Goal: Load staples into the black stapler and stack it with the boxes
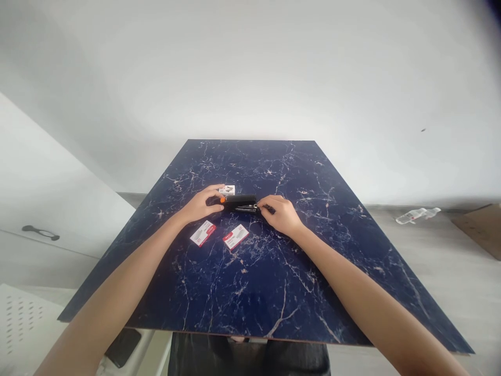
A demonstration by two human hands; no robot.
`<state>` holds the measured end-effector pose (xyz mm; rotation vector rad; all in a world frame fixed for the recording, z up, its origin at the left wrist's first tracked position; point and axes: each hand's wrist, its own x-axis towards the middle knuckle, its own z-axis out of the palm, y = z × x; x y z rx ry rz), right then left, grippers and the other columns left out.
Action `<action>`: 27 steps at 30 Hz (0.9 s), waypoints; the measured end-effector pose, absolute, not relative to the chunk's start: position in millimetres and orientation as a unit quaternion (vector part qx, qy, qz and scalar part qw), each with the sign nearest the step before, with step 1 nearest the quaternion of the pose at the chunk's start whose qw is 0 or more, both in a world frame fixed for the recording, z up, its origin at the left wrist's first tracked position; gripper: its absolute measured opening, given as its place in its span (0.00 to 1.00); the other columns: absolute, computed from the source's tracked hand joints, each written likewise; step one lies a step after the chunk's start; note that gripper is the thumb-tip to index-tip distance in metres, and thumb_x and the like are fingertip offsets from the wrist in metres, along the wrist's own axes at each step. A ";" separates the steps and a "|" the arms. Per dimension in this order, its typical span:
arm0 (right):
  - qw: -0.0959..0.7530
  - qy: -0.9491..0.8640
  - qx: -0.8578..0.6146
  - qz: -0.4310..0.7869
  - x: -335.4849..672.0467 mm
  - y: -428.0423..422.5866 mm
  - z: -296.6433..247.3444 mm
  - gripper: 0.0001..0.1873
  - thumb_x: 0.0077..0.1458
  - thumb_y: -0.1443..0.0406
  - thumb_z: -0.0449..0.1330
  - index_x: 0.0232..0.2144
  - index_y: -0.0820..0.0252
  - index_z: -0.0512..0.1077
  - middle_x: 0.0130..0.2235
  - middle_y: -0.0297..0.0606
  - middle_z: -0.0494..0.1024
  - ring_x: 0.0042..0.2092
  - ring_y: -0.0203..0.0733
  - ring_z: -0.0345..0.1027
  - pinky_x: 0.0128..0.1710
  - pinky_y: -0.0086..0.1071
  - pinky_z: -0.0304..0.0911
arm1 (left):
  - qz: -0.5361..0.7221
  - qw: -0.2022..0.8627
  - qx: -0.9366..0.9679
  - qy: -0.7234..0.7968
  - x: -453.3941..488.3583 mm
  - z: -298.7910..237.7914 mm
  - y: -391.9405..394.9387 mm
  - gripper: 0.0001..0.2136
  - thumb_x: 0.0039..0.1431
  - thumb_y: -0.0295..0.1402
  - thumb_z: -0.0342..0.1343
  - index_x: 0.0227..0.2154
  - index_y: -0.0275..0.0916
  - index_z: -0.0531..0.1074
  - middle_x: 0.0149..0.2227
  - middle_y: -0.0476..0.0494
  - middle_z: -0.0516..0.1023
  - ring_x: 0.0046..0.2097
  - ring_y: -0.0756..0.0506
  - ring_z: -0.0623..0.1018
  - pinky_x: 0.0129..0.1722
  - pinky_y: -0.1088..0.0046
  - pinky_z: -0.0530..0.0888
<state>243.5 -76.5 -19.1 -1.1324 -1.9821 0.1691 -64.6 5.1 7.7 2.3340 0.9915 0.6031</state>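
Here, a dark-blue, white-veined table (282,167) stands before a plain white wall (254,68). On it, an orange-tipped black stapler (240,199) sits between the hands: the left hand (202,203), fingers slightly parted, grips its orange end; the right hand's (282,214) fingertips pinch the other.

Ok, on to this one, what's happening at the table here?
A person has both hands on what looks like a black stapler with an orange spot at one end. The left hand is around that end, while the fingertips of the right hand are at the other, by a metal part; the exact grip is too small to make out. Two red-and-white cards lie on the blue marbled table nearer the person, and a small white packet is just behind.
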 end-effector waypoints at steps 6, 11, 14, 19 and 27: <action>0.405 -0.785 -0.465 0.059 242.6 -78.1 -18.4 0.11 0.60 0.71 0.57 0.39 0.53 0.77 0.42 0.36 0.83 0.44 0.47 0.76 0.48 0.41 0.69 | 0.224 0.265 0.863 0.366 -65.2 6.1 6.0 0.12 0.61 0.43 0.60 0.44 0.45 0.75 0.69 0.45 0.63 0.68 0.33 0.64 0.67 0.45 0.61; 0.409 -0.791 -0.451 0.065 242.3 -78.5 -18.5 0.12 0.61 0.71 0.56 0.40 0.53 0.77 0.44 0.36 0.83 0.45 0.46 0.76 0.49 0.40 0.69 | 0.219 0.265 0.862 0.373 -64.9 5.7 6.6 0.13 0.62 0.44 0.59 0.45 0.45 0.75 0.69 0.44 0.62 0.68 0.32 0.64 0.66 0.43 0.62; 0.415 -0.791 -0.446 0.062 242.3 -78.3 -19.1 0.12 0.61 0.72 0.57 0.41 0.53 0.77 0.44 0.36 0.82 0.45 0.45 0.77 0.49 0.40 0.69 | 0.221 0.265 0.862 0.372 -65.0 5.9 6.5 0.13 0.62 0.44 0.60 0.45 0.45 0.75 0.69 0.44 0.62 0.68 0.33 0.64 0.66 0.43 0.61; 0.403 -0.802 -0.435 0.064 242.1 -78.1 -19.4 0.13 0.61 0.72 0.56 0.40 0.52 0.78 0.45 0.36 0.82 0.46 0.45 0.77 0.50 0.40 0.69 | 0.224 0.264 0.863 0.368 -65.5 4.8 7.3 0.13 0.62 0.44 0.60 0.45 0.45 0.76 0.69 0.44 0.63 0.68 0.33 0.64 0.66 0.43 0.62; 0.382 -0.813 -0.434 0.064 241.7 -75.5 -24.1 0.15 0.60 0.73 0.55 0.37 0.51 0.79 0.44 0.35 0.83 0.45 0.45 0.77 0.50 0.41 0.70 | 0.225 0.263 0.863 0.367 -64.8 5.6 7.0 0.13 0.62 0.44 0.60 0.46 0.45 0.75 0.69 0.44 0.63 0.68 0.33 0.65 0.67 0.45 0.61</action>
